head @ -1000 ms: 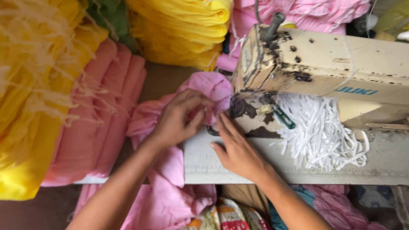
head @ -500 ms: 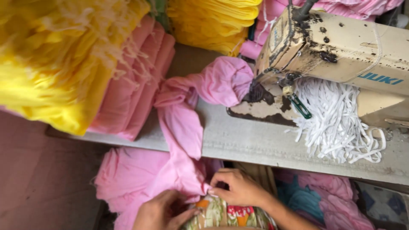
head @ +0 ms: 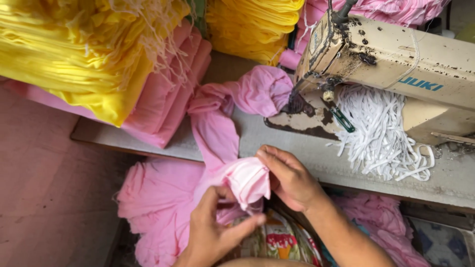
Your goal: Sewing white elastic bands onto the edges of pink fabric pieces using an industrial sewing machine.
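Head view, looking down: pink cloth piece (head: 245,180), bunched into a soft fold and held up off the lap, just in front of the worktop (head: 297,148) edge; one long strip of it trails up across the worktop to the needle area of the cream sewing machine (head: 396,64), where a rounded bundle of the same pink sits. Held this way, it seems, so the loose end can be gathered while the far end remains under the machine head

Left hand (head: 213,230): below the fold, palm up, thumb and forefinger closed in a grip on the cloth's lower edge. Right hand (head: 292,178): beside the fold on its right, fingers curled over and pinching the cloth's side; forearm runs down to the lower right

Around: white elastic cord heap (head: 381,133) on the worktop beside the machine; pink folded stack (head: 168,94) and yellow cloth pile (head: 84,49) at left; further yellow stack (head: 252,24) behind; more pink cloth (head: 153,202) hanging below the worktop
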